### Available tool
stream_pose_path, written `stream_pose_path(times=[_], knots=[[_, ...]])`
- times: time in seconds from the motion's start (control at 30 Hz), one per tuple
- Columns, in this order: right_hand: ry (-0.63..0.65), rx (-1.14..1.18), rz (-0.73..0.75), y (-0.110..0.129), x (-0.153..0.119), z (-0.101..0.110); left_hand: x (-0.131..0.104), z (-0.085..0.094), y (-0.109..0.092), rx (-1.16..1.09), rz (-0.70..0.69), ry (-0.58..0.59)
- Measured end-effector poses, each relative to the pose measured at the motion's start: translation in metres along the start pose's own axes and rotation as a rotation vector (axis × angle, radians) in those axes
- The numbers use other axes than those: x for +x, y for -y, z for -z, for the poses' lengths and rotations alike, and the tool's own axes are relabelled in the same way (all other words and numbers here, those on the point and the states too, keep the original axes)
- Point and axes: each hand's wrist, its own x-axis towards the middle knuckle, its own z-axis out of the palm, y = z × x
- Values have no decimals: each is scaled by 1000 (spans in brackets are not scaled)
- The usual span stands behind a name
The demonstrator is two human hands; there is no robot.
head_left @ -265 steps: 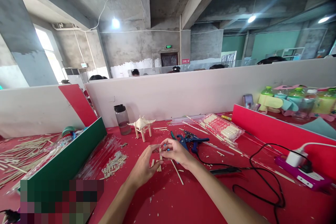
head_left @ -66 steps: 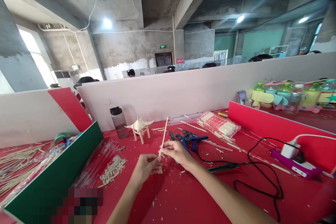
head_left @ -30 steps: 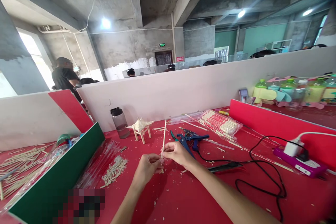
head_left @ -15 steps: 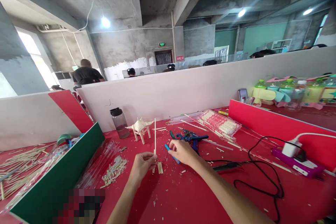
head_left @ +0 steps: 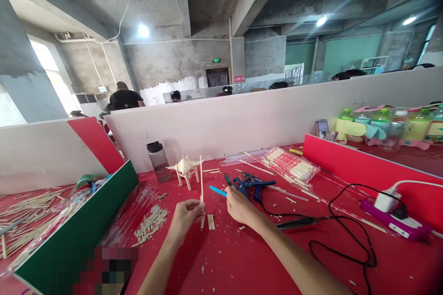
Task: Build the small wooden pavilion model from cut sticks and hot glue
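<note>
My left hand (head_left: 188, 215) is closed round the lower part of a thin wooden stick (head_left: 201, 175), which stands almost upright. Just right of those fingers, several short cut sticks (head_left: 210, 222) lie side by side on the red tabletop. My right hand (head_left: 238, 203) grips a slim bright-blue tool (head_left: 218, 191) that points left toward the stick, apart from it; its kind is not clear. Behind the left hand stands a small stick-built pavilion model (head_left: 187, 168) with a peaked roof. A pile of short stick pieces (head_left: 152, 226) lies to the left.
Blue-handled tools (head_left: 258, 183) lie beyond my right hand. A plastic pack of sticks (head_left: 292, 162) sits behind them. Black cable (head_left: 368, 230) runs to a purple power strip (head_left: 394, 221). A water bottle (head_left: 159, 163) stands by the white partition; a green divider (head_left: 79, 226) borders the left.
The blue tool has swung from slanting down to the right to pointing left. My right hand has shifted slightly down and right. The upright stick has moved slightly left.
</note>
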Motion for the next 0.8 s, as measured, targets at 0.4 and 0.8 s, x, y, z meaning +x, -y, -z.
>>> stream_pose_path(times=[0.4, 0.8], knots=[[-187, 509, 30, 2, 11, 7, -9, -8, -6, -15, 5, 6], [-124, 1010, -45, 6, 18, -22, -8, -11, -4, -6, 16, 39]])
